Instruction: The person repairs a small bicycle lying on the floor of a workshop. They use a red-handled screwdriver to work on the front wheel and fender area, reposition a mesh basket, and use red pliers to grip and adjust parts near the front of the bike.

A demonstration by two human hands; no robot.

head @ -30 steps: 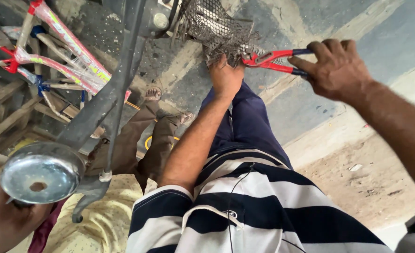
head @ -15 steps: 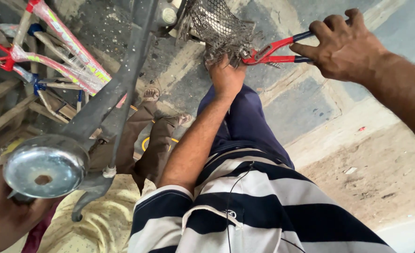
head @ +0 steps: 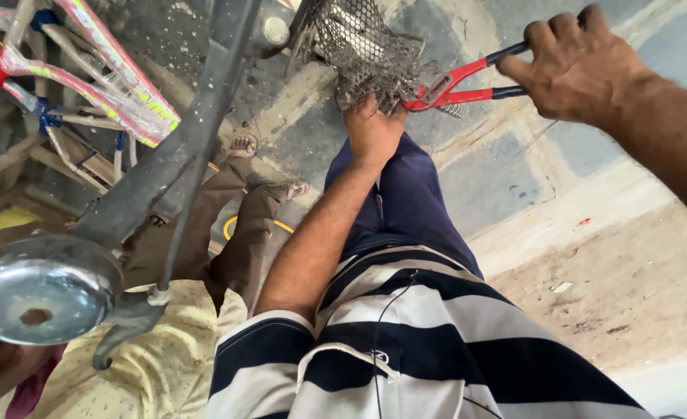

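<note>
We see the left hand [head: 371, 132] gripping the lower edge of a crumpled wire mesh basket [head: 363, 50] near the frame's top, beside a dark bicycle frame [head: 181, 147]. The right hand [head: 580, 66] is closed on the red-handled pliers [head: 456, 85], whose tip touches the mesh edge; open floor [head: 607, 256] lies to the right.

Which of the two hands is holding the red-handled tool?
The right hand, at upper right, grips the red-handled cutters. The left hand instead clutches the wire mesh basket from below.
</note>
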